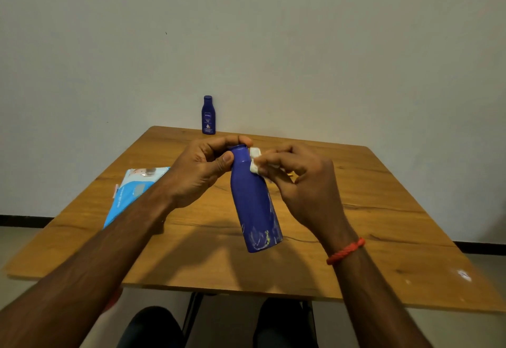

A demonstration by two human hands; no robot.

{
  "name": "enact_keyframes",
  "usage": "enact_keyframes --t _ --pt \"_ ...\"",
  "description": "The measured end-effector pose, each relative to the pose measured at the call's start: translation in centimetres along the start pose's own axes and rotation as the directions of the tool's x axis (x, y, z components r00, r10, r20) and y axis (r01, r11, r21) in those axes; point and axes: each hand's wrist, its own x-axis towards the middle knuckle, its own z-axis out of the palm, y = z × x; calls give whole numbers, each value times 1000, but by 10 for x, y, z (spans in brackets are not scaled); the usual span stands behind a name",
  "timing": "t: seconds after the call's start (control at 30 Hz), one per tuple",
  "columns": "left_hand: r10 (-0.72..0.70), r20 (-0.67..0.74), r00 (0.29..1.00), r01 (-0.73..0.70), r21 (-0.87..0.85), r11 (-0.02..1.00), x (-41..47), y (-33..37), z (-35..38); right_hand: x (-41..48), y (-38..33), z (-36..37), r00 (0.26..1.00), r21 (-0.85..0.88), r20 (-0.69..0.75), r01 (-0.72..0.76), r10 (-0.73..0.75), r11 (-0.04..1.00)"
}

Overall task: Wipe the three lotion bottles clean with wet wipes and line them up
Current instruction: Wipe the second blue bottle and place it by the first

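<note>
Two lotion bottles are in sight. One dark blue bottle, pale smears near its base, is held tilted above the middle of the desk. The left hand curls its fingers round the cap end, and the right hand pinches one folded white wet wipe against the shoulder. The second bottle, marked NIVEA, stands upright at twelve o'clock. One blue pack of wipes lies at nine o'clock.
</note>
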Motion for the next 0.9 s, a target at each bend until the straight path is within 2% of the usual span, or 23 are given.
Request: enact_keyframes --t 0.1,0.23,0.43,0.57,0.67,0.8,0.9 --pt "7 5 1000 -7 2 1000 0 4 1 1 -2 0 999 34 17 27 -28 999" --pt "-3 -17 1000 3 -11 1000 -3 2 -2 -23 1 -9 986 115 162 30 -48 993" --pt "-41 -31 999 39 -73 997 -4 -6 -4 -69 5 -18 947 247 322 -112 27 963" --pt "-52 -28 998 49 -98 994 -4 -7 -4 -76 1 -28 943 309 330 -157 48 938" --pt "-39 7 999 39 -79 996 -4 -9 -3 -63 -2 -29 948 288 317 -139 43 948" --pt "0 70 998 0 -1 1000 -1 -5 1 -33 -5 -19 983 237 182 -59 15 970" --pt "-2 90 996 -3 54 999 2 4 -1 -15 -7 -15 995 235 93 -59 39 970"
